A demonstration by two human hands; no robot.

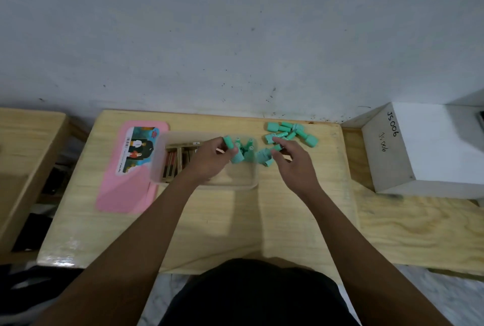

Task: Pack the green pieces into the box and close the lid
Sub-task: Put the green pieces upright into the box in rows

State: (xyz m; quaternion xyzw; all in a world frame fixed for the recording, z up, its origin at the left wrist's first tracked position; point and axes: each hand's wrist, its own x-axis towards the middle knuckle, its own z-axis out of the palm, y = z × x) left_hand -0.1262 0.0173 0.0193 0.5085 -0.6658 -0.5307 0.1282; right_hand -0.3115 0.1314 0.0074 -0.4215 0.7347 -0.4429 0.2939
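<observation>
Over box (159, 168), left hand (209, 159) grips mint-green capped piece (228, 141); right hand (293, 158) open.

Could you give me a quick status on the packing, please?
Left hand holds a green piece over the box. Right hand at the pile. Lid off, nothing in the way.

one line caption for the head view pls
Left hand drops green pieces into the clear box; right hand gathers more.
</observation>
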